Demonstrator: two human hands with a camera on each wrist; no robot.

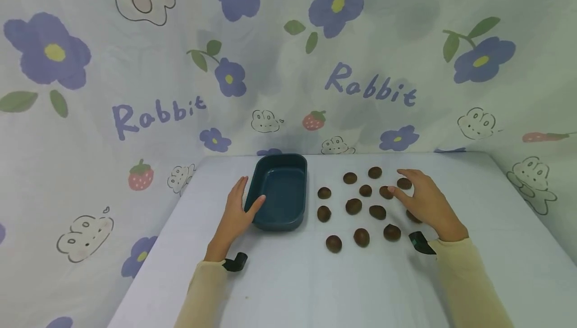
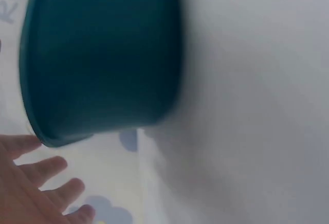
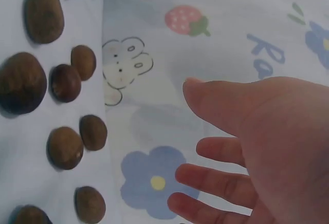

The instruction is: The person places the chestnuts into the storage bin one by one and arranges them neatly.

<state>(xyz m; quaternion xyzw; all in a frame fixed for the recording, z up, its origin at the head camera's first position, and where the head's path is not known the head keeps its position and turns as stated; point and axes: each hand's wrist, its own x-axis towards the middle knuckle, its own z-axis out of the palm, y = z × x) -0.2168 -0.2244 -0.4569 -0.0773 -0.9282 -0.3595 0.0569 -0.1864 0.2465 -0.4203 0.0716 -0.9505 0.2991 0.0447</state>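
A dark teal rectangular tub point(image 1: 280, 224) stands on the white table, its inside bare. My left hand point(image 1: 236, 209) is at the tub's left side, fingers extended and thumb spread toward the near left rim. In the left wrist view the fingers point(image 2: 43, 170) lie straight beside the tub wall point(image 2: 103, 70). Over the right part of a loose group of brown chestnuts point(image 1: 353, 206) hovers my right hand point(image 1: 425, 203), thumb and fingers apart. Nothing sits between them in the right wrist view, where several chestnuts point(image 3: 65, 148) lie beyond the hand point(image 3: 277, 142).
The chestnuts spread in loose rows right of the tub, one of them point(image 1: 333, 244) nearest the front. Behind the white table point(image 1: 279, 278) hangs a cloth point(image 1: 279, 32) printed with flowers and rabbits. A black strap piece point(image 1: 422, 243) shows at my right wrist.
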